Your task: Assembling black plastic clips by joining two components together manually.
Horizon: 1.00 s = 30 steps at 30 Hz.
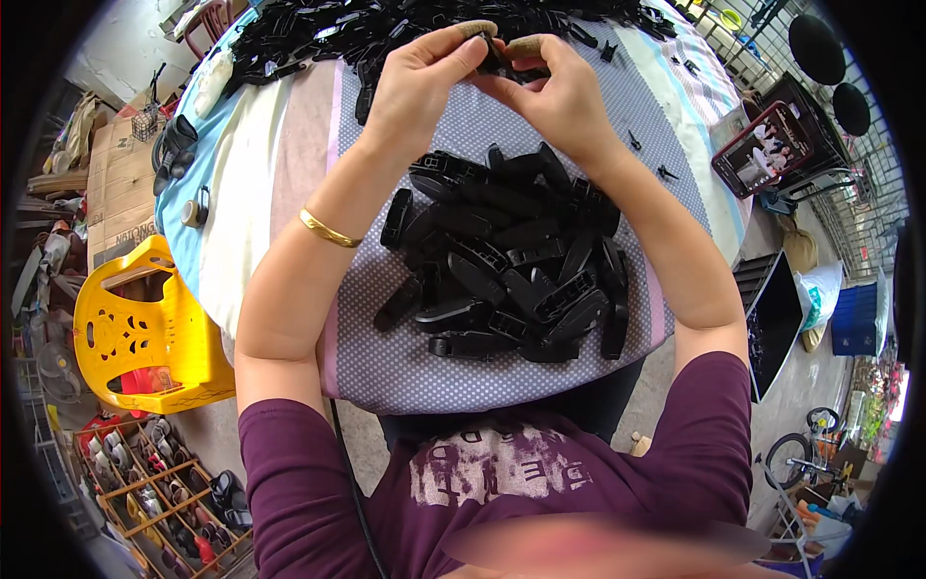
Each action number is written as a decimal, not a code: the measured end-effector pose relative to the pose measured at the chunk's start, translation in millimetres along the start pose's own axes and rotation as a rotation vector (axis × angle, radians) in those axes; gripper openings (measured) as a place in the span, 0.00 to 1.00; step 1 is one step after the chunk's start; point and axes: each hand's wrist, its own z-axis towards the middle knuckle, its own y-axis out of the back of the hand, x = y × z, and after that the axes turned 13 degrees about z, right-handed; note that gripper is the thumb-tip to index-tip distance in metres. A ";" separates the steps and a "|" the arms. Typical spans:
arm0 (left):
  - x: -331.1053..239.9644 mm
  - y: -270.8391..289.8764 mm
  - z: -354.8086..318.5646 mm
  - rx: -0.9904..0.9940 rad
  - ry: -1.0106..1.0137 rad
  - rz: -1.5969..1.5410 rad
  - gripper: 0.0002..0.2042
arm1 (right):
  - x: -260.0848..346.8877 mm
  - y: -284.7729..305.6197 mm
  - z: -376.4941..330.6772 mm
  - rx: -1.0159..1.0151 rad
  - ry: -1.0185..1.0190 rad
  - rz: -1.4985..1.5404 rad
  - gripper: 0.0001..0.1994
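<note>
Black plastic clip [494, 60], pinched between left hand [424, 82] and right hand [555, 92] toward the worktop's [289, 145] far edge, seems mid-assembly; next likely calls for pressing halves together, beyond the finished pile [511, 261].

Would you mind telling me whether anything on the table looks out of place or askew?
Mostly no. The black plastic clips lie in a loose heap near the person, and both hands pinch one small black piece. A few tiny black bits lie scattered on the cloth, and a phone sits at the table's right edge.
</note>
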 end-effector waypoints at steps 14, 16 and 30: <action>-9.1 15.6 5.4 0.147 -0.028 0.165 0.10 | -13.0 15.2 17.1 0.452 -0.173 0.143 0.14; -10.5 27.0 8.5 0.328 0.074 0.354 0.13 | -36.7 40.0 36.5 0.512 -0.145 -0.047 0.18; -15.1 -2.6 -2.3 0.625 -0.073 0.740 0.13 | -184.9 23.5 86.9 0.141 -0.478 -0.563 0.41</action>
